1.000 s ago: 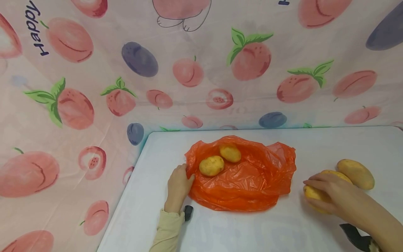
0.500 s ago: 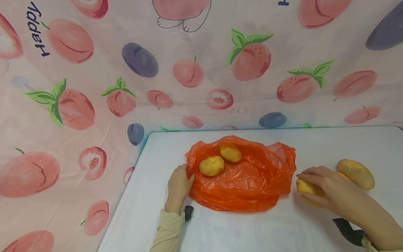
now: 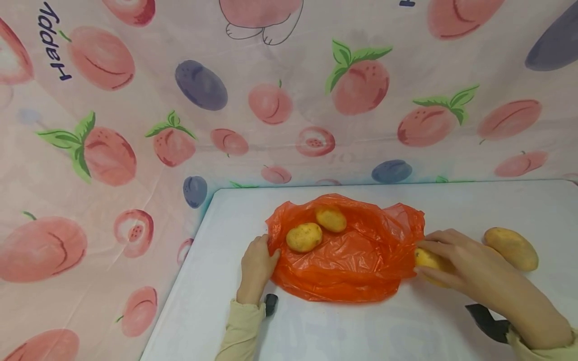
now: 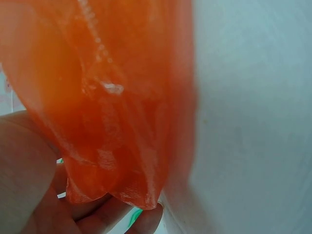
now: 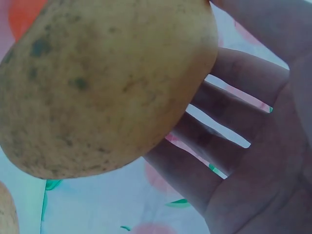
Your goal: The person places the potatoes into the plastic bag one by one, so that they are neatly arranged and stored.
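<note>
An orange plastic bag (image 3: pixel 352 255) lies spread open on the white table, with two potatoes inside: one potato (image 3: pixel 304 237) at the front left and another potato (image 3: pixel 331 219) behind it. At the bag's left edge my left hand (image 3: pixel 256 265) grips the plastic between thumb and fingers; the left wrist view shows the crumpled plastic (image 4: pixel 112 122) there. My right hand (image 3: pixel 474 268) holds a third potato (image 3: pixel 428 261), right beside the bag's right edge. Close up in the right wrist view, that potato (image 5: pixel 112 87) has dark spots on its skin, with fingers around its far side.
One more potato (image 3: pixel 512 249) lies on the white table (image 3: pixel 361 331) to the right, behind my right hand. A fruit-printed curtain (image 3: pixel 311 100) hangs along the table's back and left sides. Dark straps show at both wrists.
My right hand has moved left with its potato, away from the potato on the right and up to the bag's right edge. The left hand and bag have stayed put.
</note>
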A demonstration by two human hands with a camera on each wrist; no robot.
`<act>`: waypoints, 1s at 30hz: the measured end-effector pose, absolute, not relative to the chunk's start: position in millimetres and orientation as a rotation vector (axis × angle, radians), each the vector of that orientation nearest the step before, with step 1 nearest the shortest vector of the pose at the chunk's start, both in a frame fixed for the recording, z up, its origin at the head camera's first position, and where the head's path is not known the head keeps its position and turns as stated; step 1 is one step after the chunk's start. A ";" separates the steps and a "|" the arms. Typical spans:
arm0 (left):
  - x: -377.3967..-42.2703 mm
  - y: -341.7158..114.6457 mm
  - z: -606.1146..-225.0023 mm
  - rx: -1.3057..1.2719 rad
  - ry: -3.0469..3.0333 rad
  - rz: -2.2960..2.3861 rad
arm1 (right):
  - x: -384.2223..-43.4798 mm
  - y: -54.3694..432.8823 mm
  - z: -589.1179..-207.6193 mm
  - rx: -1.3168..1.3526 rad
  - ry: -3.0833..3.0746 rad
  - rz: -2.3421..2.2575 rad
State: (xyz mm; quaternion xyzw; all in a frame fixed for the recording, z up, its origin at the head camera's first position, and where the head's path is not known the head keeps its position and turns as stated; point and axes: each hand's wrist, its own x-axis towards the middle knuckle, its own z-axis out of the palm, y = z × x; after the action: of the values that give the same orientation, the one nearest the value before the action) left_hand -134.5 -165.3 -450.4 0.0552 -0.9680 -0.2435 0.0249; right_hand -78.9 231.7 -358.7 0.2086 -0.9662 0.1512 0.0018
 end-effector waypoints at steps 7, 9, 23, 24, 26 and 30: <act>-134.6 -165.0 -450.8 0.170 -2.995 -0.733 | -80.1 223.2 -350.9 0.674 -2.996 0.489; -134.4 -164.9 -450.7 0.174 -2.999 -0.739 | -80.6 220.5 -349.0 0.680 -2.987 0.501; -133.3 -165.3 -449.5 0.174 -3.006 -0.747 | -87.8 199.9 -345.6 0.784 -2.836 0.580; -133.4 -165.2 -449.4 0.177 -3.007 -0.747 | -88.9 198.8 -345.0 0.790 -2.835 0.587; -133.7 -164.9 -449.2 0.180 -3.008 -0.750 | -91.3 196.3 -343.7 0.798 -2.846 0.601; -134.4 -164.4 -448.7 0.177 -3.007 -0.736 | -95.5 190.5 -342.9 0.793 -2.866 0.607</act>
State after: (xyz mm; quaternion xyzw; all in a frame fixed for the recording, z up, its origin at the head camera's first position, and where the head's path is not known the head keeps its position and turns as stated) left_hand -134.4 -164.4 -448.7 0.0570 -0.9695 -0.2374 0.0202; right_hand -95.5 190.5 -342.9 0.2608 -0.9430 0.1998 0.0531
